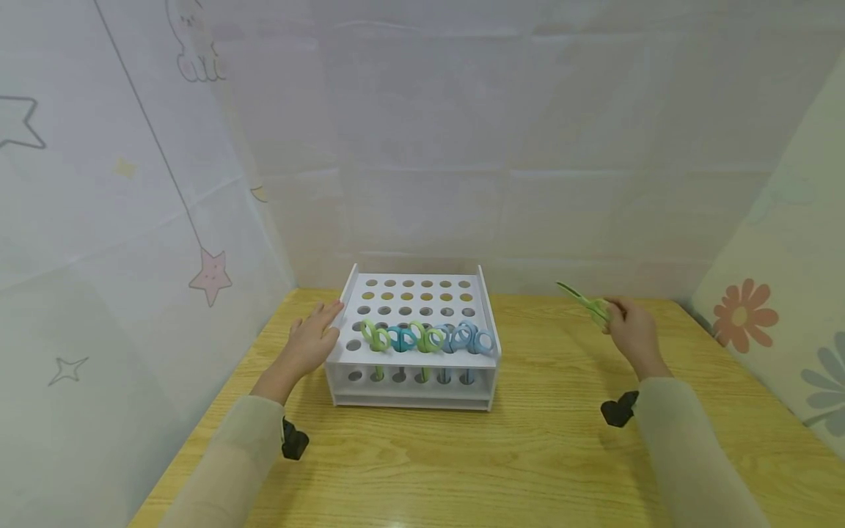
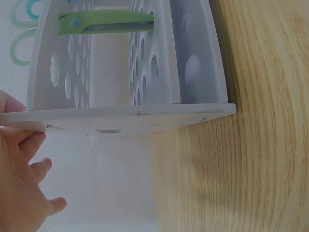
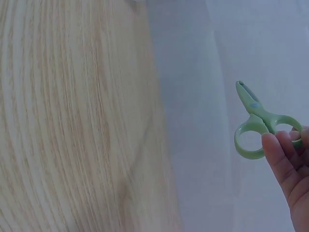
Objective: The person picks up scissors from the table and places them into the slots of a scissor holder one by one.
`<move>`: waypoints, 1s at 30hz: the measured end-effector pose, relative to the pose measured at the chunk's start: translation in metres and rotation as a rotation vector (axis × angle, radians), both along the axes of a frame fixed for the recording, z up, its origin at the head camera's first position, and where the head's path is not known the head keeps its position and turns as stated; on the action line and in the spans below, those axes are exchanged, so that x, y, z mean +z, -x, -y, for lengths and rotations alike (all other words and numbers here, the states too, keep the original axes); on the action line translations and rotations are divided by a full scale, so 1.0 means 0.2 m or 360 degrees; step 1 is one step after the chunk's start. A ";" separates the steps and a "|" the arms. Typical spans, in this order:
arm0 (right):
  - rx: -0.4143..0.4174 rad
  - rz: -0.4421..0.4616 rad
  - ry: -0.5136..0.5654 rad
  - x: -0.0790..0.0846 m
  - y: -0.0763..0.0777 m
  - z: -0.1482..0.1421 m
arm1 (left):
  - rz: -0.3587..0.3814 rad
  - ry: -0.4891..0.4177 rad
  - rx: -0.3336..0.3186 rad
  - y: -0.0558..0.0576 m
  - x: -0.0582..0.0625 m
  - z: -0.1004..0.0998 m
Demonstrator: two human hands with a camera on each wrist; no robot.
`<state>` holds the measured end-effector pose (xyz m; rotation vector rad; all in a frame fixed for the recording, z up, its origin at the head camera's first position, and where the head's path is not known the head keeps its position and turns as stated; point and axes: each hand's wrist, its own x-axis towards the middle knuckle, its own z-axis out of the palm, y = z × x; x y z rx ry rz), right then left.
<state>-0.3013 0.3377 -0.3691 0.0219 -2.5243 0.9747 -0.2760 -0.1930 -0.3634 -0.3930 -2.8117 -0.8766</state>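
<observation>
A white rack with rows of round holes stands on the table. Its front row holds several small scissors upright, handles on top: green scissors, teal scissors and light blue scissors among them. At the rack's left side panel, my left hand pinches the upper edge, one digit inside and another outside, the other fingers spread off it. Out to the right, above the table, my right hand pinches green scissors by a handle ring, the tip pointing away from the hand.
The rack rests on a wood-grain table, with its leftmost front hole and the rows behind uncovered. A pale sheet hangs behind the table, and printed sheets with stars and flowers flank it. Dark wrist cameras sit below both sleeves.
</observation>
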 end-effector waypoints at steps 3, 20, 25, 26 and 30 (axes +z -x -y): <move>0.0027 -0.0068 0.0002 0.03 0.00 0.03 | 0.0005 0.0000 -0.0003 0.00 0.00 0.00; 0.0151 -0.0262 0.0019 0.12 0.01 0.14 | 0.0008 0.0017 0.0001 0.01 0.00 0.00; 0.0175 -0.0292 0.0007 0.14 0.01 0.17 | 0.0006 0.0024 -0.0003 0.00 0.00 0.00; 0.0186 -0.0300 0.0015 0.15 0.01 0.17 | 0.0006 0.0023 -0.0005 0.00 0.00 0.00; 0.0227 -0.0345 0.0048 0.16 0.02 0.20 | 0.0010 0.0025 -0.0005 0.01 0.00 0.00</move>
